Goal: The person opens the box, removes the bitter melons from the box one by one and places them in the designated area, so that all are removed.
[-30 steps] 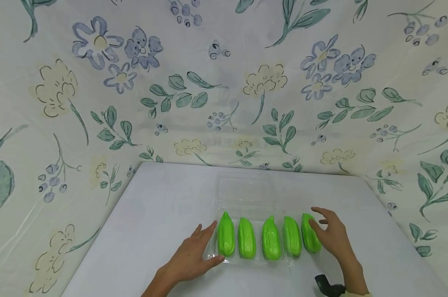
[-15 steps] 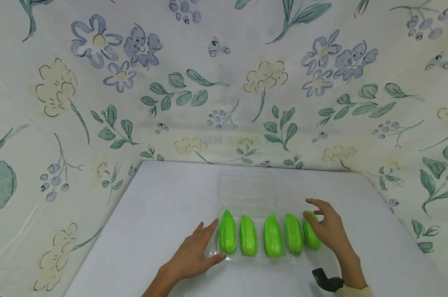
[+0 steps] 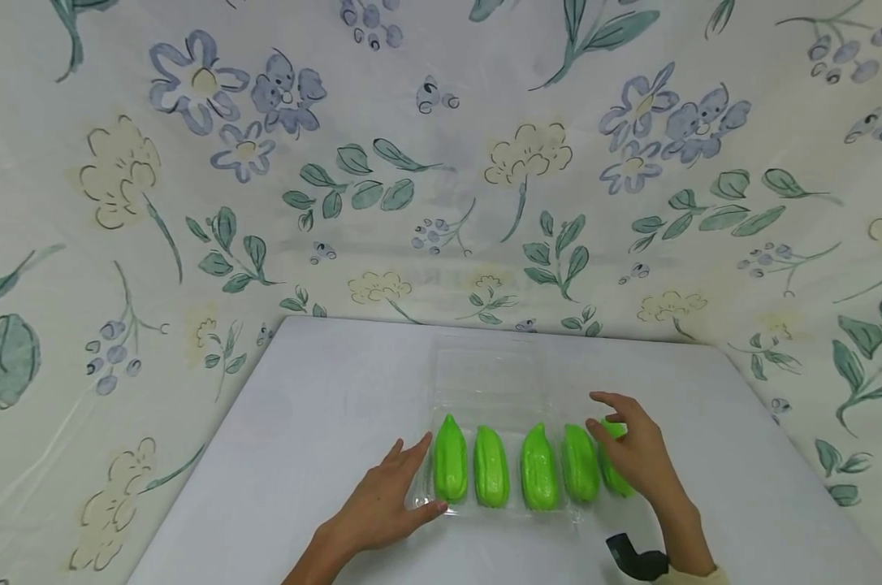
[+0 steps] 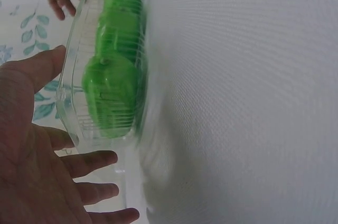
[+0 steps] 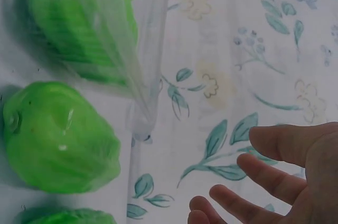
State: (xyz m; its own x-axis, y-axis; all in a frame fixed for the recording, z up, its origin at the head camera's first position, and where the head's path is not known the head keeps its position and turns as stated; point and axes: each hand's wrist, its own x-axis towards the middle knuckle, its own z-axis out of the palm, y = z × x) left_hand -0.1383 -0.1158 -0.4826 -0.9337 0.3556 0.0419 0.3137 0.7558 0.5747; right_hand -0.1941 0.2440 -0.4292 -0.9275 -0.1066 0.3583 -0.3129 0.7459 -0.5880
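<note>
Right sleeve and wrist: a pale cuff (image 3: pixel 693 575) at the lower edge; a curved black fitting (image 3: pixel 637 561) sits beside that wrist.
My left hand (image 3: pixel 386 504): fingers straight and spread, thumb well away from them; gripping nothing; it rests against the left end of the box, seeming to touch the rim.
My right hand (image 3: pixel 634 455): thumb and fingers apart, loosely bent; holding nothing; it hovers over the right end of the row, and my wrist view shows it clear of the gourds.
Loose gourds (image 3: pixel 581 465): two, bright green, lying on the bench (image 3: pixel 339 366) just right of the box; my right hand partly hides the outer one from above.
Boxed gourds (image 3: pixel 491 467): three, side by side in the clear plastic box (image 4: pixel 71 102), tips pointing away from me.
Progress: part way, I judge; three of five are inside, two outside; the box has not been closed.
Lid (image 3: pixel 488 372): clear, folded back flat on the bench beyond the gourds.
Backdrop: floral cloth (image 3: pixel 441 138) rising behind the bench and at both sides.
</note>
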